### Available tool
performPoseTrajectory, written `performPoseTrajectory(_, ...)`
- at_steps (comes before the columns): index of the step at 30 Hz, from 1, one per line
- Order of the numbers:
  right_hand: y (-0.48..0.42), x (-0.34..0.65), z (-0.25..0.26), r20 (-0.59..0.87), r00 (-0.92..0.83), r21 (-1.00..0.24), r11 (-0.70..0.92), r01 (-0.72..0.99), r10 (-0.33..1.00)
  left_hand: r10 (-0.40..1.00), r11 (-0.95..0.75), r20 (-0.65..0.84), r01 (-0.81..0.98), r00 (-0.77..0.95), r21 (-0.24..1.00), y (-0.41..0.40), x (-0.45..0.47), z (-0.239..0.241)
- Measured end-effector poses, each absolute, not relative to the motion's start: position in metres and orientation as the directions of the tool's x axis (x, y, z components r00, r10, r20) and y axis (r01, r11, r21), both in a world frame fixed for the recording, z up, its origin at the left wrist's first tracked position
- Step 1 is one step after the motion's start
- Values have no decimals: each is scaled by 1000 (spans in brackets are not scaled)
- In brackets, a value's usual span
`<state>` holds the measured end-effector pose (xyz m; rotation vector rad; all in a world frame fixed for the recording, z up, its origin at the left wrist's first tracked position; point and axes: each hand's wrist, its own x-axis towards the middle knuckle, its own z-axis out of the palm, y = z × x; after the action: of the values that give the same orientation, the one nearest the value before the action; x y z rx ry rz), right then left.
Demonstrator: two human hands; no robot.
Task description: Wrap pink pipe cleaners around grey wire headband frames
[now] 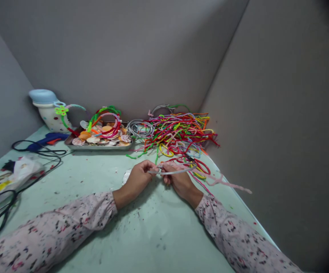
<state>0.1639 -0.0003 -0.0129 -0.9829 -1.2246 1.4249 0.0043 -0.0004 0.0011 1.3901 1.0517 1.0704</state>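
Both hands meet over the table, holding a thin whitish headband (178, 171) that curves out to the right. My left hand (137, 181) pinches it near one end. My right hand (181, 184) has its fingers closed on the same end, close to the left fingertips. A pale pink pipe cleaner (229, 183) runs from behind my right hand toward the table's right edge; whether the fingers also grip it is hidden. Behind the right hand lie red-handled scissors (202, 166). A white shell-like disc (126, 176) lies partly hidden behind my left hand.
At the back stand a metal tray (98, 148) of shells and colourful wrapped hoops, coiled grey bands (140, 129) and a heap of pipe cleaners (178, 129). Leftward are a blue-lidded container (50, 113), a black cable (19, 191) and a plastic bag (24, 170). Grey walls enclose the table.
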Motion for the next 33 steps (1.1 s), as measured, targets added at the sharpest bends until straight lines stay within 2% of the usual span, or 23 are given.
performPoseTrajectory(7, -1, 164, -12, 12, -196, -979, -29, -202, 980, 978, -87, 74, 61, 197, 994, -1, 4, 1)
performPoseTrajectory(33, 1, 166, -17, -6, -232, -988, -41, -146, 973, 977, -44, 36, 34, 209, 998, -5, 3, 8)
